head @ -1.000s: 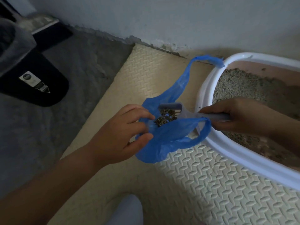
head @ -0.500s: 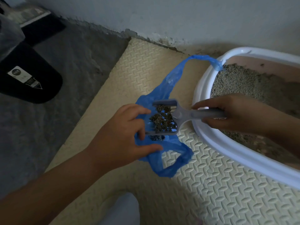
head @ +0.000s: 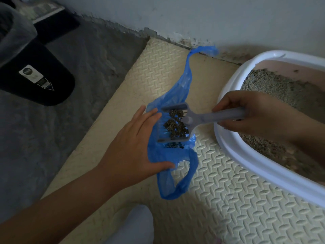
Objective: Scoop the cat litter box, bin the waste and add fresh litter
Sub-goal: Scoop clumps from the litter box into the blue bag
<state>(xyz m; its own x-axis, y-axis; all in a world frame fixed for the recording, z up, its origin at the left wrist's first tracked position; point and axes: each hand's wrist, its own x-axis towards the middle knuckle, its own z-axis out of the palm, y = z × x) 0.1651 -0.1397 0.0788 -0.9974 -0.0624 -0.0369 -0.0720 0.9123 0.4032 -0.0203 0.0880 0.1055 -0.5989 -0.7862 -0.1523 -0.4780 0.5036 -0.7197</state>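
Both hands matter: left hand [head: 130, 143], fingers straight, spreads the blue bag [head: 175, 155]; right hand [head: 251, 113] grips the scoop [head: 198, 118], which should tip its clumps [head: 175, 125] just beside the left palm.

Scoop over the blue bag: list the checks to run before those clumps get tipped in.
1. Right hand grips the scoop by its handle: ok.
2. Scoop head sits above the blue bag, at its mouth: ok.
3. Left hand spreads the bag open with straight fingers: ok.
4. Clumps rest on the scoop's grid: ok.
5. Bag free of holes: cannot tell.
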